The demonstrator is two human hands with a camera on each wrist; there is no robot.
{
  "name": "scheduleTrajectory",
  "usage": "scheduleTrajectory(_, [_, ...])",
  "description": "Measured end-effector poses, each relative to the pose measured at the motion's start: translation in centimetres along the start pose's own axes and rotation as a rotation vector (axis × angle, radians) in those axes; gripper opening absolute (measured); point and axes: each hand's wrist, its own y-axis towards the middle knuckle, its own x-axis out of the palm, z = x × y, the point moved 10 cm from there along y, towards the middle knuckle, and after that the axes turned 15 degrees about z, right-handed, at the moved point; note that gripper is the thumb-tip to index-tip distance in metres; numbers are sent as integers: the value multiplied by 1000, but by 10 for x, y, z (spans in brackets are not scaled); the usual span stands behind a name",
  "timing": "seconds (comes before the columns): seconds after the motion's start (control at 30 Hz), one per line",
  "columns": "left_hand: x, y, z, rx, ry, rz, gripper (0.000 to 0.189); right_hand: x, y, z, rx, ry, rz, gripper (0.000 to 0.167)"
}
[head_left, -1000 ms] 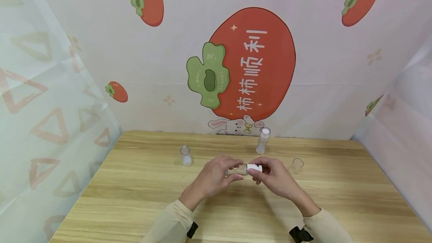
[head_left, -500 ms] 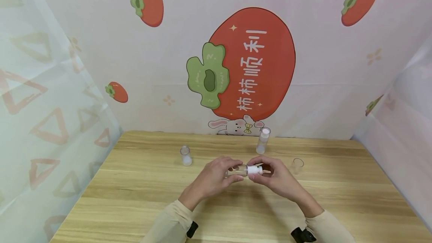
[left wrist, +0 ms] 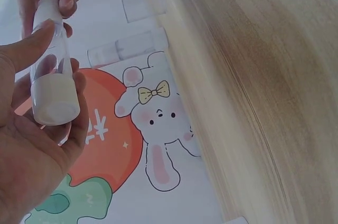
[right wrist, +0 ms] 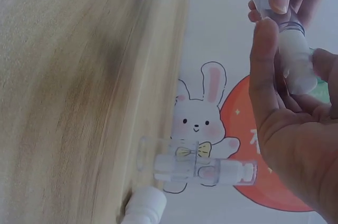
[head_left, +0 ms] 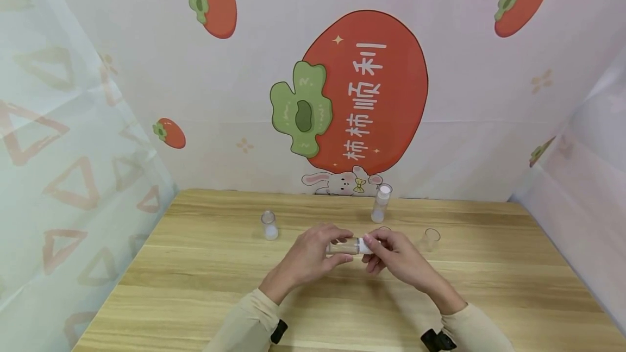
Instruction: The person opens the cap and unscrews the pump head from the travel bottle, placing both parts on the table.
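In the head view a small clear pump bottle (head_left: pixel 344 246) lies sideways in the air above the table. My left hand (head_left: pixel 309 254) grips its clear body, and in the left wrist view its white base (left wrist: pixel 54 97) shows below the thumb. My right hand (head_left: pixel 402 258) pinches the white pump top (head_left: pixel 364 246) between thumb and fingers. The right wrist view shows this white top (right wrist: pixel 297 60) within the curled right fingers. Part of the bottle is hidden by both hands.
A second clear bottle (head_left: pixel 381 203) stands at the back of the wooden table (head_left: pixel 195 297). A shorter clear bottle (head_left: pixel 269 226) stands left, and a clear cap (head_left: pixel 431 240) stands right. In the right wrist view a white part (right wrist: pixel 145 205) sits low. A printed cloth (head_left: pixel 469 96) hangs behind.
My right thumb and fingers have shifted over the white top, covering its narrow outer end that showed half a second ago. My left hand and the bottle stay nearly in place.
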Motion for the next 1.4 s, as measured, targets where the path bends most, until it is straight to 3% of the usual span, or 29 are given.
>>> scheduleTrajectory(0.17, [1, 0, -3, -16, -20, -14, 41, -3, 1, -5, -52, -20, 28, 29])
scheduleTrajectory(0.37, [2, -1, -5, -61, -79, -47, 39, -5, 0, -11, -111, 73, 17, 27])
scheduleTrajectory(0.67, [6, -1, -5, -94, -144, -80, 39, -11, 1, -15, -166, 90, 66, 16])
scheduleTrajectory(0.77, [7, -1, -6, -100, -145, -86, 39, -14, 2, -14, -158, 87, 105, 18])
scheduleTrajectory(0.93, [9, -2, -8, -112, -143, -97, 39, -18, 3, -11, -119, 56, 150, 35])
scheduleTrajectory(1.4, [12, -2, -13, -151, -182, -127, 37, -13, -1, -11, -161, 77, 47, 27])
